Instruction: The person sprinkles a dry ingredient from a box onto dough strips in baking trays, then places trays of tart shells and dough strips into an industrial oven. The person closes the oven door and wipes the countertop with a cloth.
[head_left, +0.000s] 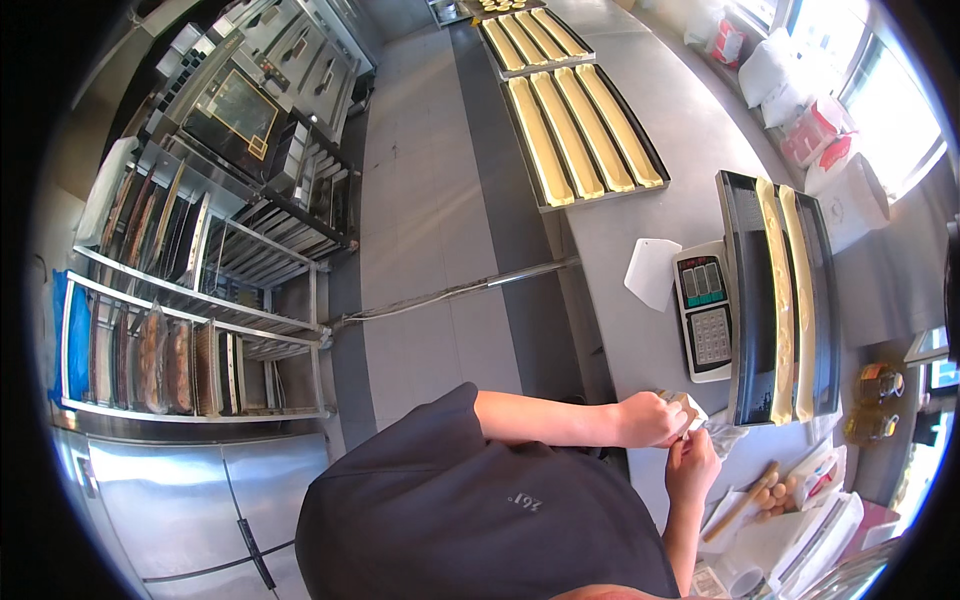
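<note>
My left hand (651, 418) grips a small pale packet or carton (686, 409) with some print on it. My right hand (694, 461) pinches its near corner, so both hands meet at it over the steel worktop's edge. The fingers hide much of the packet, and its contents cannot be made out. Close beyond the hands lies crumpled clear plastic (726, 436). A black baking tray (754, 315) with two long strips of pale dough (781, 300) rests on the right. Beside it stands a digital scale (705, 315), with a white plastic scraper (652, 271) to its left.
Two more trays (589, 135) (534, 37) hold long dough strips farther along the steel worktop (630, 45). Eggs (776, 495), a wooden rolling pin (739, 506) and oil bottles (874, 382) are at lower right. Tray racks (195, 281), ovens (240, 112) and a steel refrigerator (172, 495) line the left.
</note>
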